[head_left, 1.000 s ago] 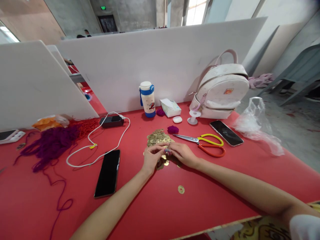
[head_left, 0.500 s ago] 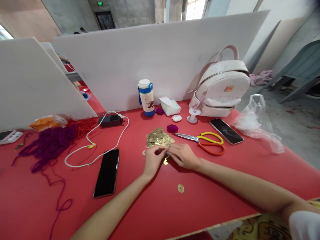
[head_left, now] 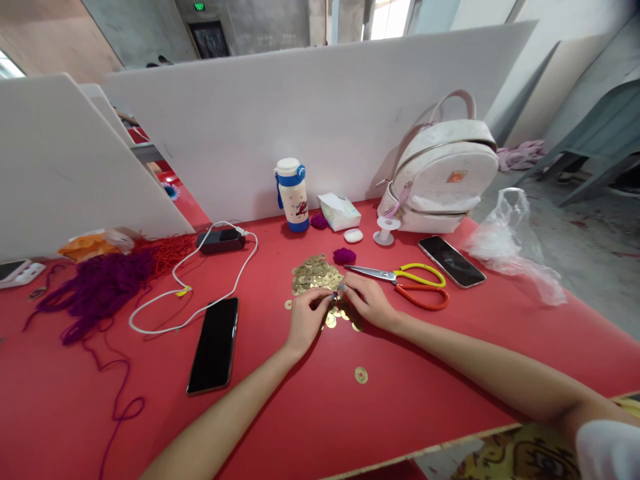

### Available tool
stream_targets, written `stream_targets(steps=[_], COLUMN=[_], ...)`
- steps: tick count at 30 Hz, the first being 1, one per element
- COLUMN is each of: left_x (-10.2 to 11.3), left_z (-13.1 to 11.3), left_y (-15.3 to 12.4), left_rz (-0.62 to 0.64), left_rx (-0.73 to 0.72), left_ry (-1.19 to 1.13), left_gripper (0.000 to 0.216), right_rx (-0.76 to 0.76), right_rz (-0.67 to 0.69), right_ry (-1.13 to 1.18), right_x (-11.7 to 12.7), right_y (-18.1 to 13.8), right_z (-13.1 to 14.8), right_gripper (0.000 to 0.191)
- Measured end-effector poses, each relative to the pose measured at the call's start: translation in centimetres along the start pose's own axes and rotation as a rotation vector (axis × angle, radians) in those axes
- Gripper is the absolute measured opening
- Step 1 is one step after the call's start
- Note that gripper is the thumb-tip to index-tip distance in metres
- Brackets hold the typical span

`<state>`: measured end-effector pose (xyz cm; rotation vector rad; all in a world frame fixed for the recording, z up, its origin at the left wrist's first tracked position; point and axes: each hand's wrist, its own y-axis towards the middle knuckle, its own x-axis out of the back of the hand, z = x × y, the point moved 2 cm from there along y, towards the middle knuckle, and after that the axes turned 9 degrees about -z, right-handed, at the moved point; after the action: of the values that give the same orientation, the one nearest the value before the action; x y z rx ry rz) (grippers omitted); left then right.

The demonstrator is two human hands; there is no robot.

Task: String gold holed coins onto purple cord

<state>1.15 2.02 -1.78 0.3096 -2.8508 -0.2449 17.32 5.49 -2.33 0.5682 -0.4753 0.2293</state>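
My left hand [head_left: 309, 319] is closed in a pinch on a small bit of dark purple yarn [head_left: 335, 295]. Facing it, my right hand [head_left: 369, 301] has its thumb and fingers bent together at the same bit; its exact grip is too small to make out. Just beyond the fingertips lies a heap of brass coins [head_left: 315, 272] with holes in the middle. Several more coins show beneath my hands, and a single coin [head_left: 361, 375] with a square hole lies nearer the table's front edge. A purple yarn ball [head_left: 345, 256] sits behind my right hand.
Scissors [head_left: 400, 275] with yellow and red handles lie right of the coins. A black phone [head_left: 214, 347], a white cable [head_left: 150, 331] and purple yarn [head_left: 107, 287] are on the left. Behind stand a bottle [head_left: 294, 200], a spool [head_left: 386, 232] and a backpack [head_left: 440, 180].
My right hand's fingers have lifted and opened slightly from the left fingertips, exposing the purple bit. More coins now show beneath the hands.
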Motion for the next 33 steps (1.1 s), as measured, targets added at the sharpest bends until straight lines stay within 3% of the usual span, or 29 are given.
stream_targets(steps=[12, 16, 20, 33], left_x=[0.0, 0.2, 0.2, 0.2], left_z=[0.5, 0.7, 0.8, 0.9], left_y=[0.0, 0.1, 0.1, 0.1], left_rz=[-0.021, -0.047, -0.056, -0.054], left_rx=[0.006, -0.002, 0.001, 0.008], left_ry=[0.012, -0.02, -0.04, -0.041], left_gripper=[0.01, 0.01, 0.01, 0.009], right_rx=[-0.019, -0.038, -0.062, -0.073], right_rz=[-0.009, -0.084, -0.058, -0.064], right_ry=[0.162, 0.164, 0.208, 0.295], right_x=[0.1, 0.2, 0.0, 0.0], right_y=[0.0, 0.4, 0.8, 0.6], right_z=[0.2, -0.3, -0.9, -1.1], right_gripper=[0.032, 0.024, 0.014, 0.013])
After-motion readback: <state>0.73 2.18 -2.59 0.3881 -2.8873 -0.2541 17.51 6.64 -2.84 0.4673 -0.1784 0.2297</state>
